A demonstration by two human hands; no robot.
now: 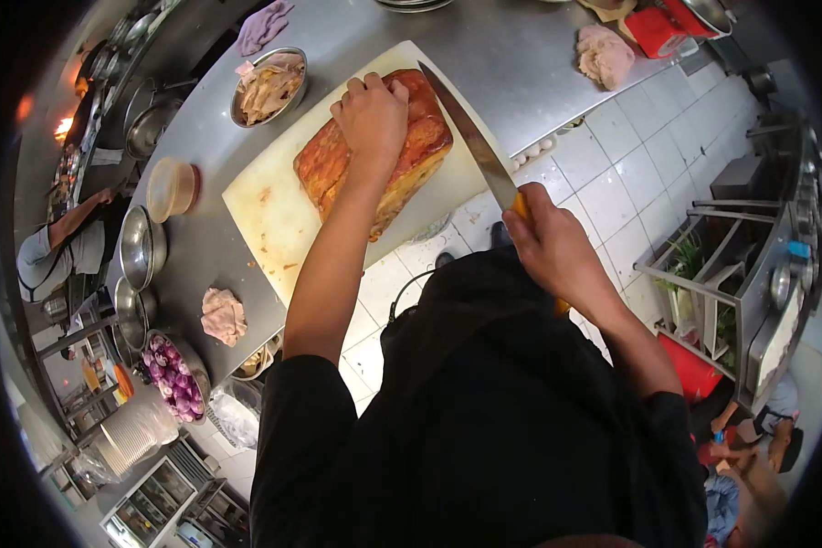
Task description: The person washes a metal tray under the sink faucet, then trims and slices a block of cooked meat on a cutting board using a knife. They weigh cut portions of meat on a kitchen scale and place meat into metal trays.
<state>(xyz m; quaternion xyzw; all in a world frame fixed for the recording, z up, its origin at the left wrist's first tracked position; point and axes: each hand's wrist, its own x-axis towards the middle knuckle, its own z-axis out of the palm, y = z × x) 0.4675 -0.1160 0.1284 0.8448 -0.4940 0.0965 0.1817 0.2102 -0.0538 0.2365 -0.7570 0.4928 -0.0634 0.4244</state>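
A large browned slab of roasted meat (420, 123) lies on a white cutting board (265, 219) on the steel table. My left hand (372, 114) rests on top of the slab, its fingers bent against the browned surface. In my right hand (543, 233) is the yellow handle of a long knife (473, 137). The blade points up and to the left, its tip beside the slab's upper right corner. A metal bowl of sliced meat (269, 87) stands beyond the board on the left.
Around the board on the steel table (347, 27) are a crumpled cloth (223, 316), another pinkish cloth (604, 57), a plastic tub (172, 190), metal bowls (137, 247) and a bowl of purple onions (172, 379). A co-worker (73, 247) stands at the far left near a flame.
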